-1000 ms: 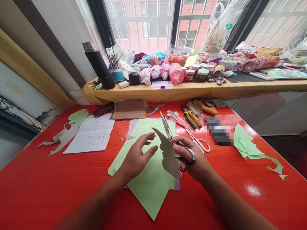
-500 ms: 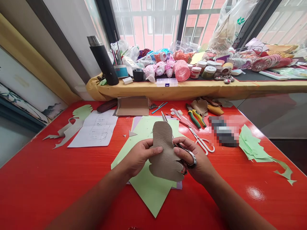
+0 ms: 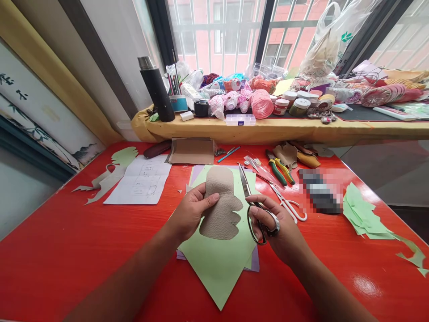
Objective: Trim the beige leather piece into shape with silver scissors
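My left hand (image 3: 194, 210) pinches a grey-beige leather piece (image 3: 221, 205) by its left edge, thumb on top. The piece has a rounded top and a scalloped right side with several notches. My right hand (image 3: 271, 221) holds metal scissors (image 3: 246, 181) by the handle loops, blades pointing up and away and looking closed. A small gap separates the scissors from the leather. Beneath both hands lies a light green paper sheet (image 3: 217, 273), one corner toward me, over purple sheets (image 3: 255, 261).
On the red table (image 3: 100, 264) lie white-handled scissors (image 3: 293, 208), pliers (image 3: 279, 167), green paper scraps (image 3: 363, 210), a drawn-on white sheet (image 3: 137, 181) and leather offcuts (image 3: 107, 179). Behind, a yellow-covered ledge (image 3: 208, 130) bears a black thermos (image 3: 157, 89), jars and craft items.
My right hand with the scissors has come away from behind the leather to its right. The leather has shifted slightly left in my left hand, and the view has tilted a little.
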`<state>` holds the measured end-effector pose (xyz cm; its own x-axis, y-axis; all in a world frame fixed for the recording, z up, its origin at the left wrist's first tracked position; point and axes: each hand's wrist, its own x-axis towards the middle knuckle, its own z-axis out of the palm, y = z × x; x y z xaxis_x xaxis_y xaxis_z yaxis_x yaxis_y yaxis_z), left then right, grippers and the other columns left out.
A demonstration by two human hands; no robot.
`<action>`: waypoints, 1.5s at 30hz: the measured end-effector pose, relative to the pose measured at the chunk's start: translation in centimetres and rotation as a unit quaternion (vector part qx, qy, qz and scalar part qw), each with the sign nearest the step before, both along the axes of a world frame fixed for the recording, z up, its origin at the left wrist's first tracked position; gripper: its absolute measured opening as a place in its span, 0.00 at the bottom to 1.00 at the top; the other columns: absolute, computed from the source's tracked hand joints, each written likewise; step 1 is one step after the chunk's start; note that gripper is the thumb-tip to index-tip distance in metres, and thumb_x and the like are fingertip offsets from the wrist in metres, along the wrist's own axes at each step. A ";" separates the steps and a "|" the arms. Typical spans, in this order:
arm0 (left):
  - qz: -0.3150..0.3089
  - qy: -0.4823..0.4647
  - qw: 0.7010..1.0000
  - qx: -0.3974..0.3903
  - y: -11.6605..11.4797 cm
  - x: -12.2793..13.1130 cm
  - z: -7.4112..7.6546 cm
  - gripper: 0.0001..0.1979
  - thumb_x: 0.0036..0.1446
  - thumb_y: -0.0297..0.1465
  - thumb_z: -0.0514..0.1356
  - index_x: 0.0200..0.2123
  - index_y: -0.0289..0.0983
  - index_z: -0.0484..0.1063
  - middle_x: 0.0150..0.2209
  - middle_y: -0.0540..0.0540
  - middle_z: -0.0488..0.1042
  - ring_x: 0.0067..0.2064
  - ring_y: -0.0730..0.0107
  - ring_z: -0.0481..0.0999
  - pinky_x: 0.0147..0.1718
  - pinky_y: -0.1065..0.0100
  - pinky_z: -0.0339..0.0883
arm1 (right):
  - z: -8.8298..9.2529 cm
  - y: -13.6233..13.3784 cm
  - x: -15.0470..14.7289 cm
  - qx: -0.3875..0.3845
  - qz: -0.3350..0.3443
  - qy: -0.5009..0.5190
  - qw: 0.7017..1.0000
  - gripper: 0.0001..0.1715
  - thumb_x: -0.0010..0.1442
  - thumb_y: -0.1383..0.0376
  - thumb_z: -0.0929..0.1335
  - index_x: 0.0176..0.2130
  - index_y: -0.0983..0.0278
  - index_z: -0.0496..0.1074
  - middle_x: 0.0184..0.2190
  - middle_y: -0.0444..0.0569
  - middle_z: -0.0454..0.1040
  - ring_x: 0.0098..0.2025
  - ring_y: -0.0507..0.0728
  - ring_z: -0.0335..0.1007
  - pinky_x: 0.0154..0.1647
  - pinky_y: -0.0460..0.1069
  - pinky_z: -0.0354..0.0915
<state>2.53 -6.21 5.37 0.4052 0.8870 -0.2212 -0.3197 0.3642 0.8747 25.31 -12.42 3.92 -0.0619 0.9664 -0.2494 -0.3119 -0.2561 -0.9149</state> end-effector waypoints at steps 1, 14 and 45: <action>0.001 -0.010 1.000 -0.004 0.0 -0.1 0.1 0.23 0.53 0.41 0.77 0.50 0.38 0.84 0.46 0.39 0.86 0.49 0.50 0.84 0.50 0.57 0.76 | 0.0 0.0 0.0 -0.001 0.002 -0.001 1.000 0.23 0.61 0.51 0.80 0.49 0.61 0.78 0.19 0.36 0.70 0.17 0.51 0.64 0.18 0.45 0.57; 0.005 0.038 0.999 0.036 0.1 0.1 -0.5 0.22 0.56 0.42 0.75 0.50 0.39 0.84 0.48 0.39 0.85 0.50 0.51 0.83 0.48 0.60 0.75 | 1.0 -0.4 -0.8 -0.003 0.075 -0.053 0.996 0.29 0.59 0.46 0.79 0.49 0.63 0.82 0.16 0.37 0.69 0.17 0.53 0.66 0.20 0.47 0.52; -0.080 0.307 0.893 0.320 -0.6 -1.2 1.1 0.20 0.62 0.45 0.71 0.57 0.54 0.82 0.72 0.45 0.63 0.70 0.46 0.66 0.58 0.56 0.73 | 0.9 -0.7 -0.2 0.101 0.109 -0.119 0.982 0.18 0.67 0.50 0.75 0.36 0.62 0.78 0.25 0.41 0.70 0.24 0.51 0.64 0.23 0.45 0.62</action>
<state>1.31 -6.80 6.49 0.5154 0.8526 0.0863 0.3027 -0.2754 0.9124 25.15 -13.08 4.78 -0.2362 0.9679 -0.0858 -0.0418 -0.0984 -0.9943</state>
